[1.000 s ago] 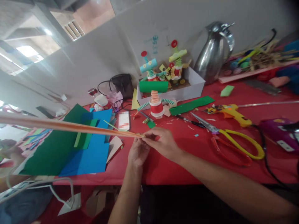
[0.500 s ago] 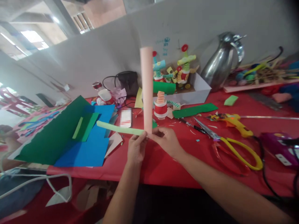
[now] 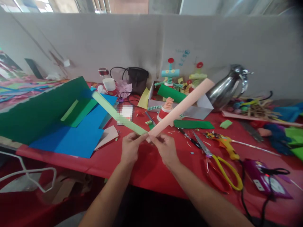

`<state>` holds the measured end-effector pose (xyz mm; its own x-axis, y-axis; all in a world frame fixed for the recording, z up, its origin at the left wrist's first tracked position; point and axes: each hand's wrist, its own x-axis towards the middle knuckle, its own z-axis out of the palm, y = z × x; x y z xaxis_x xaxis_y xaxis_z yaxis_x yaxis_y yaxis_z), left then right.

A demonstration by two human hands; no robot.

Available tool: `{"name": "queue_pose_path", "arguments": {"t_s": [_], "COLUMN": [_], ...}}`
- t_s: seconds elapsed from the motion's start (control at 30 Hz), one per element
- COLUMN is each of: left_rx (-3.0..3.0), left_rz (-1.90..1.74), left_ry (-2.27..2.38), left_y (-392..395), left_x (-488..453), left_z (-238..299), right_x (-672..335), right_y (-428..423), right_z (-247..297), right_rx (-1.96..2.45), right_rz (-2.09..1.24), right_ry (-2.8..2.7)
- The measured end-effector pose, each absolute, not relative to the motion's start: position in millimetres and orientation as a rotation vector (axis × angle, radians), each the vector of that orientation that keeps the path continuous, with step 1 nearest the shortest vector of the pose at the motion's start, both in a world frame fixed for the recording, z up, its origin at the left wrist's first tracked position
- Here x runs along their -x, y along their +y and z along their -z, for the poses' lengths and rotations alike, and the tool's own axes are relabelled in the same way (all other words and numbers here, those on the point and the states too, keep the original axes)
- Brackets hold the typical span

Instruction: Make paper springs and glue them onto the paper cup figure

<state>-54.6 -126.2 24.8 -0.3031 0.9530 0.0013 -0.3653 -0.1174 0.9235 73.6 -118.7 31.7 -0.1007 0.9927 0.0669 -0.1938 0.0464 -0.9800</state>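
Note:
Two paper strips meet at one end in a V above the red table. My left hand (image 3: 131, 148) pinches the near end of the light green paper strip (image 3: 109, 108), which slants up to the left. Between the fingers of my right hand (image 3: 165, 148) is the near end of the wider peach paper strip (image 3: 183, 105), which slants up to the right. The fingertips of both hands touch or nearly touch where the strips overlap. Behind the peach strip stands a red and white paper cup (image 3: 163, 114) with a folded orange paper spring (image 3: 169, 103) on top.
Scissors (image 3: 220, 164), a yellow glue gun (image 3: 223, 143) and a purple power box (image 3: 265, 179) lie at right. A steel jug (image 3: 224, 85) and a white box (image 3: 194, 110) with paper figures stand behind. Blue (image 3: 78, 138) and green card (image 3: 54, 116) lie at left.
The peach strip has tilted from upright to lean right. The green strip has swung up at its far end. My head view has levelled and shifted; both hands keep their pinch.

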Motion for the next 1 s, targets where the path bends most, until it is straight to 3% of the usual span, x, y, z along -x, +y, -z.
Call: {"name": "queue_pose_path", "arguments": {"t_s": [0.2, 0.5, 1.0], "left_rx": [-0.969, -0.849, -1.188], "left_rz": [-1.506, -1.364, -1.387], "left_ry": [1.207, 0.9, 1.213], "left_y": [-125.3, -127.1, -125.8], "left_x": [61.8, 65.7, 63.6], "left_z": [-27.0, -26.8, -26.1], "right_x": [-75.6, -74.8, -76.7], "right_y": [-115.8, -112.0, -103.4], "right_z": [-33.8, -29.4, -30.3], "right_rx": [1.043, 1.078, 1.128], "right_rz": [-1.501, -1.389, -1.547], "right_ry": [-1.022, -0.99, -0.838]}}
